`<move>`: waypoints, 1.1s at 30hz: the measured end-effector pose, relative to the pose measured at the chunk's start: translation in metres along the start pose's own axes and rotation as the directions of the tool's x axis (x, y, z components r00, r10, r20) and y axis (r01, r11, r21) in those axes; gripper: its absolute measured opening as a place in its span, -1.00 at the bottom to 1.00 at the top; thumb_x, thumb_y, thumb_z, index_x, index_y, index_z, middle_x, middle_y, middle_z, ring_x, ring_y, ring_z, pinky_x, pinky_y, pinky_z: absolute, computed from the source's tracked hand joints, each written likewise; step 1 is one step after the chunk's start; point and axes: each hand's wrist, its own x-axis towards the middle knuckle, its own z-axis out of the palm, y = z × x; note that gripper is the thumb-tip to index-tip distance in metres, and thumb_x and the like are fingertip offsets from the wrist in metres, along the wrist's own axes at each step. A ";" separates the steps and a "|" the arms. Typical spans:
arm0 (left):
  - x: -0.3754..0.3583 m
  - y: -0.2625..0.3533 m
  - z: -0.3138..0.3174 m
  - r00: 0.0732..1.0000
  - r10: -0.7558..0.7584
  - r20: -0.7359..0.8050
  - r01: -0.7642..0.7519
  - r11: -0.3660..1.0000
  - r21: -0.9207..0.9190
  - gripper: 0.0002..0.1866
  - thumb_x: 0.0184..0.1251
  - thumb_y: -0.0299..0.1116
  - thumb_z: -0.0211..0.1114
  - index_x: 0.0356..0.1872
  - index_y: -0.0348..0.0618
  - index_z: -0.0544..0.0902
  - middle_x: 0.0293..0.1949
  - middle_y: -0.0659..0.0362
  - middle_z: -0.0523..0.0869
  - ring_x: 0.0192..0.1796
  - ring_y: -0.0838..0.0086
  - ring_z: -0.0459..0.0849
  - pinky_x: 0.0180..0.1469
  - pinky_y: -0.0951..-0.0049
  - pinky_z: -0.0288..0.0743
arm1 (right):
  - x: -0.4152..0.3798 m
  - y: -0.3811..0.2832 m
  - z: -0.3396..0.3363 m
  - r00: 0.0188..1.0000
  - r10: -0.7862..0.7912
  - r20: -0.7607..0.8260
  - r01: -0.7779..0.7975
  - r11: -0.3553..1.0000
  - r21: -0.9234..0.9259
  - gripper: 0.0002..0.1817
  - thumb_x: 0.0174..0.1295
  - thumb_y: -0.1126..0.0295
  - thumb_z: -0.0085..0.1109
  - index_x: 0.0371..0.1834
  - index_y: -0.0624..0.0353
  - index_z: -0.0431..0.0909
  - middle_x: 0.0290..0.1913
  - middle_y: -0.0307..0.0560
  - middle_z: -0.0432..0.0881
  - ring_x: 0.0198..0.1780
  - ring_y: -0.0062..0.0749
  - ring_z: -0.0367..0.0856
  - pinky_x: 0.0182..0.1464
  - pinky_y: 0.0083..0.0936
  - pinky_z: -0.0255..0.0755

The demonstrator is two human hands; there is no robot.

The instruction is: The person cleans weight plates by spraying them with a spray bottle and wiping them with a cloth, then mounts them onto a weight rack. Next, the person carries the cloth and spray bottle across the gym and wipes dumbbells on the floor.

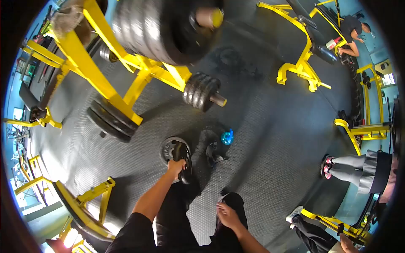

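Observation:
My left hand [177,167] is closed around the edge of a black weight plate [188,165], which is tilted up on its side. Partly behind that plate, a round grey-black weight plate [166,148] lies flat on the floor. My right hand [228,216] rests by my right knee, holding nothing, its fingers loosely apart. To the right of the plates sit a dark bundle [212,152], whose kind I cannot make out, and a blue bottle [227,137].
A yellow frame [99,86] loaded with large black plates [145,31] rises at the upper left. Yellow benches [301,59] stand around the dark textured floor [257,168]. Other people, one in grey leggings [348,162], are along the right side.

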 end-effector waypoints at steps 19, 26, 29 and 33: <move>-0.437 0.187 -0.354 0.926 0.378 -0.020 -0.288 0.737 0.612 -0.52 -0.09 -0.11 0.48 -0.18 -0.26 0.73 -0.28 -0.10 0.78 -0.15 0.07 0.78 -0.06 0.17 0.60 | 0.018 -0.407 0.127 0.901 -0.304 0.309 0.260 0.949 0.177 -0.40 0.51 -0.09 0.05 0.34 0.17 0.52 0.21 0.12 0.66 0.19 -0.18 0.66 0.25 -0.34 0.47; -0.444 0.263 -0.435 0.895 0.446 0.010 -0.392 0.777 0.493 -0.46 -0.04 -0.09 0.52 -0.08 -0.29 0.71 -0.27 -0.09 0.76 -0.15 0.15 0.78 -0.05 0.22 0.58 | 0.128 -0.436 0.344 0.637 -0.352 0.685 -0.449 0.553 0.702 -0.28 0.46 -0.32 -0.22 -0.04 0.08 0.73 -0.04 -0.07 0.77 0.07 -0.21 0.69 0.22 -0.30 0.45; -0.408 0.285 -0.461 0.873 0.486 0.030 -0.438 0.755 0.488 -0.44 0.03 -0.05 0.55 -0.09 -0.32 0.70 -0.30 -0.06 0.76 -0.21 0.17 0.77 -0.08 0.24 0.58 | 0.139 -0.483 0.364 0.783 -0.339 0.521 -0.363 0.431 0.826 -0.50 0.54 -0.09 -0.12 -0.23 0.05 0.67 -0.38 -0.19 0.75 -0.30 -0.31 0.73 -0.09 -0.31 0.57; -0.346 0.295 -0.518 0.940 0.334 0.075 -0.342 0.925 0.167 -0.26 0.11 0.34 0.48 -0.26 -0.34 0.74 -0.47 0.13 0.72 -0.34 0.44 0.73 -0.20 0.34 0.58 | 0.143 -0.521 0.370 0.930 -0.276 0.243 -0.078 0.497 0.864 -0.58 0.49 -0.02 0.02 -0.28 0.05 0.70 -0.35 -0.22 0.76 -0.23 -0.38 0.73 0.03 -0.37 0.54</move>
